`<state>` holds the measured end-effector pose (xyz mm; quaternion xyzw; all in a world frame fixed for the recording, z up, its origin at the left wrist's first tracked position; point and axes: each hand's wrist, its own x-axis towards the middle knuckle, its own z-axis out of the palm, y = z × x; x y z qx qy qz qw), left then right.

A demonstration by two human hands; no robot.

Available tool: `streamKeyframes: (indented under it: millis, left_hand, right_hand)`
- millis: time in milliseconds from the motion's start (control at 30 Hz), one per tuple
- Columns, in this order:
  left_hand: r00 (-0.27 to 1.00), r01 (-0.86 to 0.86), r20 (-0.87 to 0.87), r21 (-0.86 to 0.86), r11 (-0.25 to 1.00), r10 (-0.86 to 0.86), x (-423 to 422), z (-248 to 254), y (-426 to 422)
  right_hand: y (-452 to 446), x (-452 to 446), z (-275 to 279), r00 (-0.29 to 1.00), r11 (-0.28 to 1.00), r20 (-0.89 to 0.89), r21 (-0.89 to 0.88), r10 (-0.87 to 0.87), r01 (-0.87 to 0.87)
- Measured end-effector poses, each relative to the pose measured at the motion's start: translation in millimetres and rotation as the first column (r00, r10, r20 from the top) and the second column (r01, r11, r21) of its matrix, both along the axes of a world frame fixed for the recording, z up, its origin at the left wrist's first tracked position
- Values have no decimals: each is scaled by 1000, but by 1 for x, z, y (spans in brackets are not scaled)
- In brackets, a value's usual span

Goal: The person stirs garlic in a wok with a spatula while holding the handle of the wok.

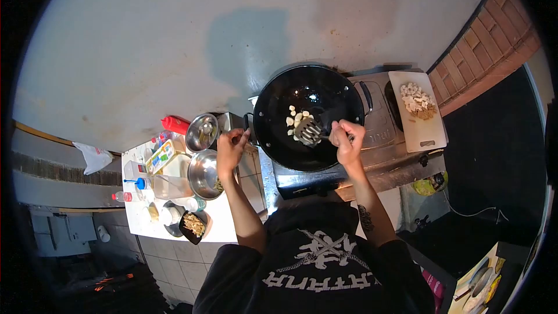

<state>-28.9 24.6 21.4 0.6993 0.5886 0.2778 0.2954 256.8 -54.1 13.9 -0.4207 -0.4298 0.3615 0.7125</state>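
Note:
A big black wok (279, 90) sits on the stove, with several pale, chunky pieces (290, 121) grouped near its middle. My right hand (347, 141) is closed around the handle of a slotted spatula (309, 132). The spatula's metal head rests against the pale pieces inside the wok. On the other side, my left hand (231, 150) pinches the wok's left loop handle (247, 121) with its fingers. The opposite loop handle (367, 96) stands free at the right rim.
Right of the wok, a white cutting board (417, 131) holds chopped pale and brownish food (417, 100). A white table (221, 221) at left carries a steel bowl (204, 166), a smaller metal bowl (202, 132), a red bottle (175, 124) and a black bowl of shredded food (193, 227).

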Motion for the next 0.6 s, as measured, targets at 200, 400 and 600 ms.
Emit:
streamKeyframes:
  millis: [200, 400, 600]
  left_hand:
    - [1000, -2, -12, 7, 1000, 2, 4, 8, -3]
    - [1000, -8, 29, 76, 997, 6, 2, 2, -3]
    - [997, -5, 73, 68, 998, 0, 4, 2, -2]
  right_hand:
    - [13, 2, -6, 982, 989, 120, 30, -145, 142]
    - [5, 6, 8, 999, 997, 6, -71, -40, 40]
    - [14, -3, -14, 986, 995, 132, 4, -98, 98]
